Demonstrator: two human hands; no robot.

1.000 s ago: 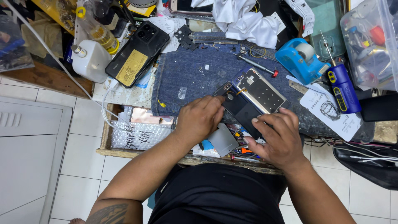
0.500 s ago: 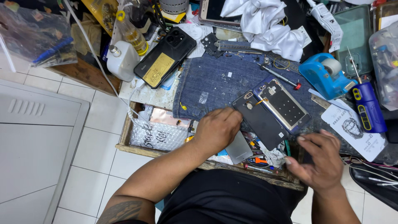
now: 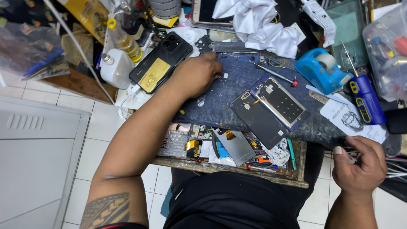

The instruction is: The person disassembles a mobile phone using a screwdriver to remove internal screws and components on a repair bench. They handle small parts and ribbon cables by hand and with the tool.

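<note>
Left hand point(image 3: 197, 74) rests curled on the mat point(image 3: 237, 95), grip unclear; right hand point(image 3: 360, 163) off the mat's corner, fingers curled, apparently empty.

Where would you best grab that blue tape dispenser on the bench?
Probably take the blue tape dispenser from above, fingers pinching its two flat side walls across the middle. The tape roll sits in the upper part and the cutter end points toward the blue-handled tool, so the sides look like the plainest, safest surfaces to grip.

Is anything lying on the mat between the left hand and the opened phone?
Nothing visible does. The left hand rests at the mat's upper left; only bare mat separates it from the opened phone. The screwdriver lies above that path.
</note>
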